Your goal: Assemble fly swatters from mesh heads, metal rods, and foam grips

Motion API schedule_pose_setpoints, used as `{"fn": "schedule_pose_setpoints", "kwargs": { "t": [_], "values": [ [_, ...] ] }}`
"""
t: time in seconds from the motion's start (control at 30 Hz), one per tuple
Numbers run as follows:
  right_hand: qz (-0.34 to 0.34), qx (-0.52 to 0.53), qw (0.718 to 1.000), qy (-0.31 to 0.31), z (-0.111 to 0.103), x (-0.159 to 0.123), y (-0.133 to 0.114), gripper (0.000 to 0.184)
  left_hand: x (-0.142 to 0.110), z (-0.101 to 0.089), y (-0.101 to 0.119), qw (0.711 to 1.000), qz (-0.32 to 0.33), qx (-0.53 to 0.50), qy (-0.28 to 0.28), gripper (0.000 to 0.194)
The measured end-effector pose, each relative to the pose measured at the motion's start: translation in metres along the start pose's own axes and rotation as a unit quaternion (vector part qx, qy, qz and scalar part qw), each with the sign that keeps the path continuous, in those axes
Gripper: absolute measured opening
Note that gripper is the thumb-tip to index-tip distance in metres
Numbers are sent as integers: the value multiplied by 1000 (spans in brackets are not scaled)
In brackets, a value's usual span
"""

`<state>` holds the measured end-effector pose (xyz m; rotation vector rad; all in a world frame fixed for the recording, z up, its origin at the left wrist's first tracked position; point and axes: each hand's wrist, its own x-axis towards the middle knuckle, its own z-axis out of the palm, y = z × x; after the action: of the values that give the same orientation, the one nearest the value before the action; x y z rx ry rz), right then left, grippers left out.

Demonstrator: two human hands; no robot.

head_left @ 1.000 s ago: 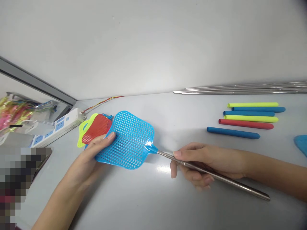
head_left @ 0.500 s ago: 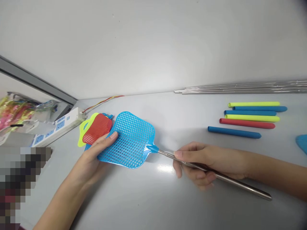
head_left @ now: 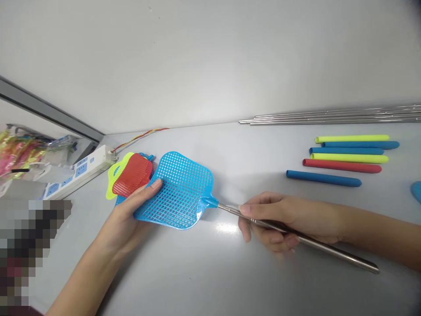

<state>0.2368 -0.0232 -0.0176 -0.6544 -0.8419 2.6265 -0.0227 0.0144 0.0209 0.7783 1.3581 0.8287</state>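
Note:
My left hand grips a blue plastic mesh fly swatter head, with the thumb lying across its lower left part. The head's blue neck meets a steel tube handle, and my right hand is closed around that tube just behind the neck. Beside my left hand, a red mesh swatter head overlaps a yellow-green one, partly hidden by the blue head. Several foam sleeves in yellow, blue and red lie to the right.
Several steel rods lie along the back of the white table. A white power strip and coloured wires sit at the left. Beyond it is a heap of colourful items. A blurred patch covers the lower left corner.
The whole view has shifted slightly, with the rods and sleeves sitting a little higher and further right. Both hands keep their hold, and the handle's far end has swung slightly right.

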Motion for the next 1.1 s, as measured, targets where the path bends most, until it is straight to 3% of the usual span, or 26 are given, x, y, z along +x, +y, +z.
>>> {"fn": "schedule_pose_setpoints", "kwargs": {
  "t": [0.33, 0.6, 0.83, 1.1],
  "values": [
    [5, -8, 1000, -8, 0, 0, -1, 32, 1, 5, -3, 1000, -4, 0, 0, 32],
    [5, -7, 1000, -19, -1, 1, 1, 32, -7, 0, -13, 985, -72, 143, -62, 35],
    [7, -10, 1000, -21, -1, 0, 0, 33, -11, 2, -14, 981, -59, 176, -62, 32],
    [0, -21, 1000, -18, 0, 1, -1, 32, -8, 6, -13, 982, -32, 151, -107, 24]
  ]
}}
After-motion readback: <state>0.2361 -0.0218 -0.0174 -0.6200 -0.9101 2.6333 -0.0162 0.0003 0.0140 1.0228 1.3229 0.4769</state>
